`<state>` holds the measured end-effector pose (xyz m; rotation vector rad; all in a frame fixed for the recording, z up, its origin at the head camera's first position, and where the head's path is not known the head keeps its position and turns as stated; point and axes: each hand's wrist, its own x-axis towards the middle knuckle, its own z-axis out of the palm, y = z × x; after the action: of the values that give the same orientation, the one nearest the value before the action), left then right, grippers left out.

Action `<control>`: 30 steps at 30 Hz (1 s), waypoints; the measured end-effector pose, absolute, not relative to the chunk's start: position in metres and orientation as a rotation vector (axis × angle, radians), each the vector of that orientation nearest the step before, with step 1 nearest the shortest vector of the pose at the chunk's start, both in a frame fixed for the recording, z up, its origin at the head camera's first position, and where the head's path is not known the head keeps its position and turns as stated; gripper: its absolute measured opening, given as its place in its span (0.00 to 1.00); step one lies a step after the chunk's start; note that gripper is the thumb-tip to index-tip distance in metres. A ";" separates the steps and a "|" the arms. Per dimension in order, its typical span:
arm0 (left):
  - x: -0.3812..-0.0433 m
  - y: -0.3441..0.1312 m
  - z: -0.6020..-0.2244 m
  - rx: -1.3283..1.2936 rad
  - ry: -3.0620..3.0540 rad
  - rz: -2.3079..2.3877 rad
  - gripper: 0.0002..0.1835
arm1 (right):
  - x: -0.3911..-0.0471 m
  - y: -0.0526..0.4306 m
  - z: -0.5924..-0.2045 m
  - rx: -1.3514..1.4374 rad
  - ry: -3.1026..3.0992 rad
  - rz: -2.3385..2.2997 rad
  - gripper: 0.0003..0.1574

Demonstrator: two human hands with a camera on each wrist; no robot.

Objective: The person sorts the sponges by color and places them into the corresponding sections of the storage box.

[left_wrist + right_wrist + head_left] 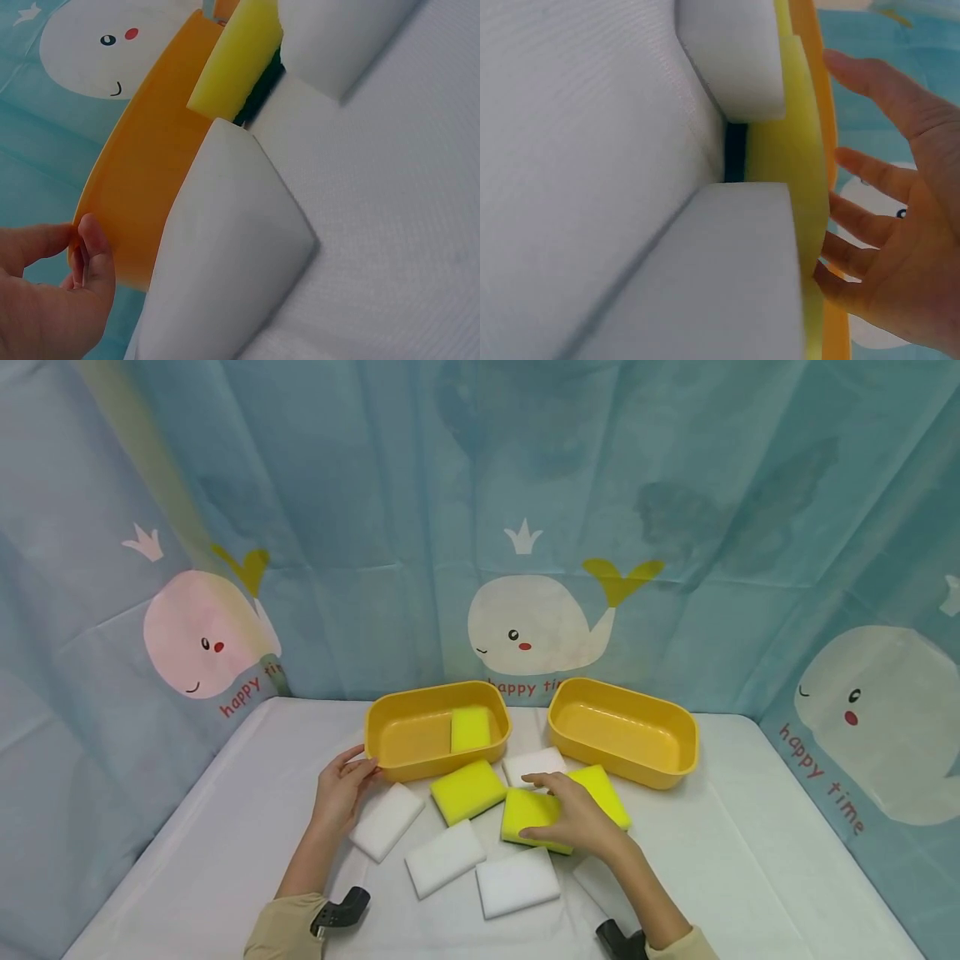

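Observation:
My left hand (341, 792) pinches the left end of the left yellow tray (408, 743); in the left wrist view its thumb and fingers meet at the rim. One yellow sponge (470, 729) lies inside that tray. My right hand (573, 814) hovers with spread fingers over a yellow sponge (525, 814) with a dark underside; whether it touches the sponge I cannot tell. Two more yellow sponges, a left one (468, 792) and a right one (603, 793), lie close by. A white sponge (387, 821) sits beside the left hand.
A second yellow tray (622, 731) stands at the back right, with nothing in it. Several white sponges lie about the white table, among them a front one (517, 883), a middle one (446, 858) and a back one (534, 765). A blue whale-print curtain (375, 527) hangs behind.

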<state>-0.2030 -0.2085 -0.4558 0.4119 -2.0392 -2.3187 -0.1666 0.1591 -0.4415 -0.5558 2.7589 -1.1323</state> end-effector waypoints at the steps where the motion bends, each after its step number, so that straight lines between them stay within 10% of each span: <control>1: -0.203 -0.208 -0.456 0.415 -2.039 -2.318 0.33 | -0.166 0.159 -0.442 -0.557 2.756 -1.120 0.47; 30: -0.203 -0.209 -0.455 0.427 -2.066 -2.298 0.31 | -0.163 0.155 -0.438 -0.488 2.777 -1.037 0.43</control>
<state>-0.2027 -0.2092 -0.4550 0.4266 -2.0664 -2.2983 -0.1627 0.1548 -0.4383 -0.4880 2.7766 -1.0370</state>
